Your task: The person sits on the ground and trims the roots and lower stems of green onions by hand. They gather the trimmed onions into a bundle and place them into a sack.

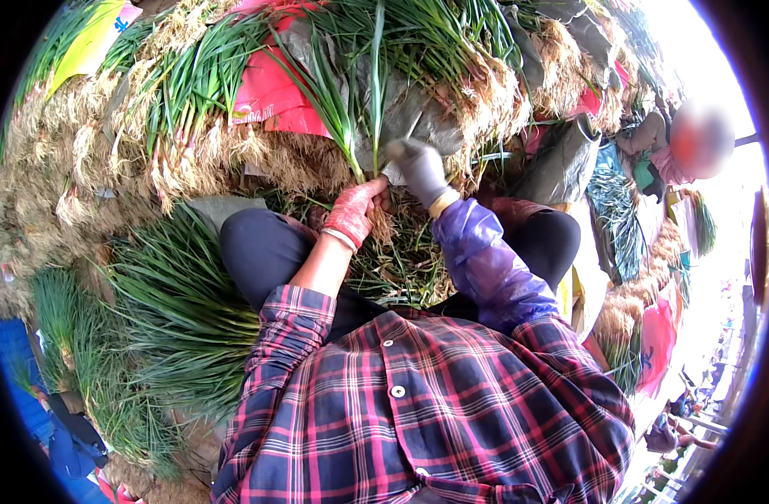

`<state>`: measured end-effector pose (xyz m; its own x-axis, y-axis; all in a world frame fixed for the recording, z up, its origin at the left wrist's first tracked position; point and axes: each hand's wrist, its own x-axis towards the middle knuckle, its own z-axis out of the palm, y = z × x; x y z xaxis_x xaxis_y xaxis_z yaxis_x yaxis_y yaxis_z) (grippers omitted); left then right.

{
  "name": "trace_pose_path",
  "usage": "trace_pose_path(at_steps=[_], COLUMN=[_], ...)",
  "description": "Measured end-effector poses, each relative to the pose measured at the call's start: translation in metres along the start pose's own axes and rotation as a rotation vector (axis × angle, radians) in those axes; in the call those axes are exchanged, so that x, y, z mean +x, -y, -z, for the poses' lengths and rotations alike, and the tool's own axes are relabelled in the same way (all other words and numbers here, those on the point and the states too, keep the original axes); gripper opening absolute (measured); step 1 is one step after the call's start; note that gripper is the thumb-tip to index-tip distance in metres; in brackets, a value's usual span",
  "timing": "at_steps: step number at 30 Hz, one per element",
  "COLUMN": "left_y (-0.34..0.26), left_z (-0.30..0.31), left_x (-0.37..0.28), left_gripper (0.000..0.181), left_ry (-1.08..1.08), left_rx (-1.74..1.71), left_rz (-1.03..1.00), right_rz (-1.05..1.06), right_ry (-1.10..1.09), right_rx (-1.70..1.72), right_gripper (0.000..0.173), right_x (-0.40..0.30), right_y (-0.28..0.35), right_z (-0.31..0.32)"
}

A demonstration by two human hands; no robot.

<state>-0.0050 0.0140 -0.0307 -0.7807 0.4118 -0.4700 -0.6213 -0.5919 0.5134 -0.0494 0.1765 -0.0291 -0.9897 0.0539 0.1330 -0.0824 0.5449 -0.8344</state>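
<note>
My left hand (351, 214), in a red glove, grips the lower stalks of a few long-leaved green allium plants (341, 129). Their leaves point away from me, and pale fibrous roots (382, 225) hang below the fingers. Close to its right is my right hand (419, 169), in a greyish glove with a purple sleeve cover (494, 252). Motion blurs its curled fingers. A small pale flat piece (394, 173) shows between the hands; whether the right hand holds it is unclear. Loose leaves and trimmings (400, 271) lie between my knees.
Rooted bundles (189, 107) are heaped ahead, with red plastic sheeting (274, 88) and grey sheeting (409, 110) among them. A large leafy bunch (189, 315) lies by my left knee. Grey rolled sheeting (561, 164) stands at my right knee. Another person (649, 135) is at far right.
</note>
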Motion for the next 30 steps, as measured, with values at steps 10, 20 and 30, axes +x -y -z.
trace_pose_path(at_steps=[10, 20, 30], left_y=[-0.006, -0.018, -0.025], left_z=[0.013, 0.003, 0.001], left_x=[-0.003, -0.016, -0.039], left_gripper=[0.014, 0.020, 0.021], left_ry=[0.112, -0.034, 0.361], left_rx=[-0.179, 0.026, -0.269], left_rz=[0.070, -0.138, -0.140], right_rz=[0.062, -0.053, -0.701], right_ry=[0.558, 0.740, 0.566], right_rx=[-0.279, 0.223, 0.723], right_gripper=[0.056, 0.010, 0.037], right_x=[-0.030, -0.068, 0.012], right_y=[0.024, 0.042, 0.077], right_z=[0.071, 0.083, 0.010])
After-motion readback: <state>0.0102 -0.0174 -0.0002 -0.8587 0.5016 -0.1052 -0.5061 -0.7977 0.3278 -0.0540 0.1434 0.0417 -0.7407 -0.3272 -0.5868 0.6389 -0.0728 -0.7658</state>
